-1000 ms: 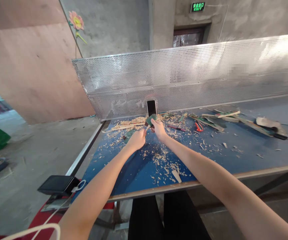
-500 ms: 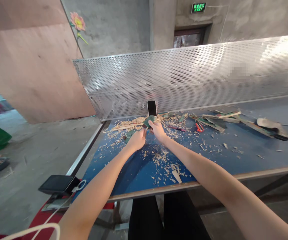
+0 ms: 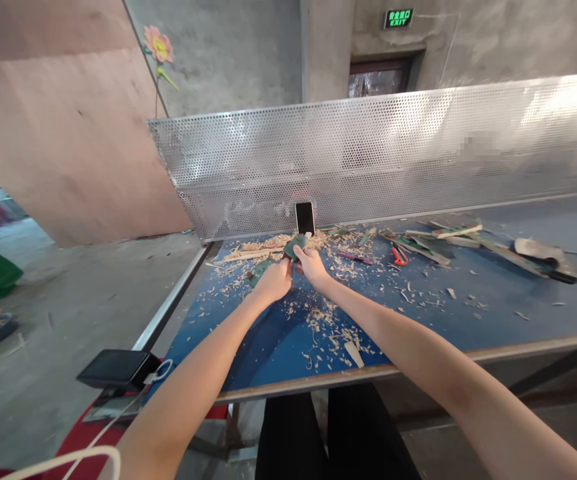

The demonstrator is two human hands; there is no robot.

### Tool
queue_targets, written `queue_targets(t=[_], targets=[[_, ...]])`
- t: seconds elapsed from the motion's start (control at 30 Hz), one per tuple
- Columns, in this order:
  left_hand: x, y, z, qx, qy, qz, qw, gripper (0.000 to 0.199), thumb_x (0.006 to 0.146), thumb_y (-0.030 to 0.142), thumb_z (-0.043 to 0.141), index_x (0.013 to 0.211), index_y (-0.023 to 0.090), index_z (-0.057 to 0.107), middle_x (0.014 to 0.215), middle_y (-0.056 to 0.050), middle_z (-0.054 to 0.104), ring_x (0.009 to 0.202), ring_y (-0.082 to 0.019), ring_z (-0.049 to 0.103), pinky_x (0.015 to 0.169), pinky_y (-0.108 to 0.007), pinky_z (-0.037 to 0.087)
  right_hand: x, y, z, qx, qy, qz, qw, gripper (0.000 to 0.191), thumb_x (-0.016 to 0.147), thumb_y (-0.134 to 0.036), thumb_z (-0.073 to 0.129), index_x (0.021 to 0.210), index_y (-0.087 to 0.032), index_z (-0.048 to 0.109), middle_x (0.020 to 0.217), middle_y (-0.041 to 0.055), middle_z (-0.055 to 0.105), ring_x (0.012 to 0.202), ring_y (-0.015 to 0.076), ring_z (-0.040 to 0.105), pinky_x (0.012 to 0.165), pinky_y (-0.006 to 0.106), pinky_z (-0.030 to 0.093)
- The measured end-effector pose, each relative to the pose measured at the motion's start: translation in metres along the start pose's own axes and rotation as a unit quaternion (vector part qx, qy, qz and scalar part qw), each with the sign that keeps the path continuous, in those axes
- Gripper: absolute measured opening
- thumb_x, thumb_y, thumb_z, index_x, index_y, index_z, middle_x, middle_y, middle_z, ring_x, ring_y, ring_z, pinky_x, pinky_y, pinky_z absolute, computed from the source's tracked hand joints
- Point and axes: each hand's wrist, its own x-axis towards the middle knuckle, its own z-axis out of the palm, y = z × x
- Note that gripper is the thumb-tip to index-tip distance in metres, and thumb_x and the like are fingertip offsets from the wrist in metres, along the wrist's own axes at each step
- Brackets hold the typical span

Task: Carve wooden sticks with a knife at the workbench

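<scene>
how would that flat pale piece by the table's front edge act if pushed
The pale piece lies flat, so it would probably slide rather than roll. It looks thin, so it is likely light. The table's front edge is close, so a push that way might tip it off.

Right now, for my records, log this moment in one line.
left hand: closed, contents hidden; right hand: holding green piece; phone: upright by perforated panel; shavings: strewn across tabletop
</scene>
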Motion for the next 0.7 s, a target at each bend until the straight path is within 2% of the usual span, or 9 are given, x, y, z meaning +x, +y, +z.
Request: queue_targets(t=[0.07,0.17,0.27,0.37,0.47,0.53,0.6,0.7], targets=[[0.0,0.0,-0.001,0.0,0.004,0.003,1.0,0.032,0.112,0.029,0.038,0.114,0.017,0.067,0.09,-0.014,0.075,0.08,-0.027,0.072,0.073,-0.034,0.046,0.005,-0.006,-0.009,-0.011,0.028,-0.016,0.999,0.055,0.089,-0.054,0.079,0.063,-0.027,0.039,0.044,-0.0081,0.035,0.039,0.0089,0.032,0.04,0.025,0.027],[-0.002,0.005,-0.003,0.011,-0.014,0.009,1.0,0.034,0.112,0.032,0.037,0.102,0.018,0.066,0.082,-0.011,0.072,0.073,-0.025,0.068,0.069,-0.033,0.045,0.015,-0.02,-0.031,-0.007,0.112,-0.045,0.993,0.052,0.091,-0.052,0.076,0.065,-0.027,0.039,0.045,-0.0092,0.032,0.04,0.0092,0.031,0.04,0.025,0.027],[-0.004,0.009,-0.003,0.021,-0.031,0.011,0.999,0.034,0.112,0.032,0.038,0.101,0.018,0.066,0.08,-0.011,0.071,0.069,-0.024,0.067,0.067,-0.033,0.044,0.018,-0.027,-0.042,-0.012,0.164,-0.054,0.985,0.048,0.095,-0.054,0.071,0.069,-0.028,0.04,0.045,-0.0102,0.029,0.04,0.0106,0.031,0.039,0.026,0.027],[-0.005,0.008,0.001,0.019,-0.027,0.007,0.999,0.033,0.112,0.031,0.038,0.105,0.017,0.068,0.084,-0.013,0.074,0.073,-0.025,0.069,0.069,-0.033,0.045,0.011,-0.017,-0.029,-0.026,0.136,-0.046,0.989,0.047,0.094,-0.054,0.071,0.07,-0.028,0.041,0.045,-0.0094,0.032,0.04,0.0112,0.034,0.039,0.026,0.027],[-0.002,0.002,0.003,0.008,-0.009,0.007,1.0,0.032,0.112,0.029,0.038,0.111,0.017,0.067,0.091,-0.016,0.076,0.08,-0.027,0.072,0.071,-0.034,0.046,0.001,-0.002,-0.007,-0.019,0.047,-0.01,0.999,0.048,0.094,-0.054,0.072,0.069,-0.027,0.04,0.045,-0.0095,0.033,0.039,0.0097,0.031,0.039,0.025,0.027],[0.0,-0.001,0.003,0.004,0.0,0.006,1.0,0.031,0.112,0.028,0.037,0.114,0.017,0.067,0.093,-0.016,0.077,0.082,-0.028,0.073,0.071,-0.034,0.046,-0.001,0.001,0.0,-0.008,0.008,0.011,1.0,0.05,0.094,-0.052,0.072,0.067,-0.027,0.038,0.044,-0.0097,0.032,0.039,0.0088,0.029,0.039,0.025,0.027],[0.001,-0.003,0.001,0.006,0.003,0.006,1.0,0.032,0.112,0.029,0.037,0.112,0.017,0.067,0.091,-0.015,0.076,0.08,-0.027,0.072,0.071,-0.034,0.045,0.003,-0.003,-0.004,-0.001,0.016,0.013,1.0,0.049,0.094,-0.049,0.073,0.066,-0.027,0.039,0.044,-0.0093,0.033,0.039,0.0089,0.03,0.039,0.024,0.027],[-0.001,0.001,-0.003,0.02,-0.011,0.008,1.0,0.035,0.112,0.032,0.036,0.103,0.018,0.066,0.085,-0.013,0.073,0.076,-0.025,0.07,0.07,-0.033,0.045,0.013,-0.017,-0.023,0.014,0.083,-0.009,0.996,0.047,0.096,-0.045,0.072,0.068,-0.027,0.039,0.045,-0.0101,0.032,0.039,0.0091,0.029,0.039,0.024,0.027]])
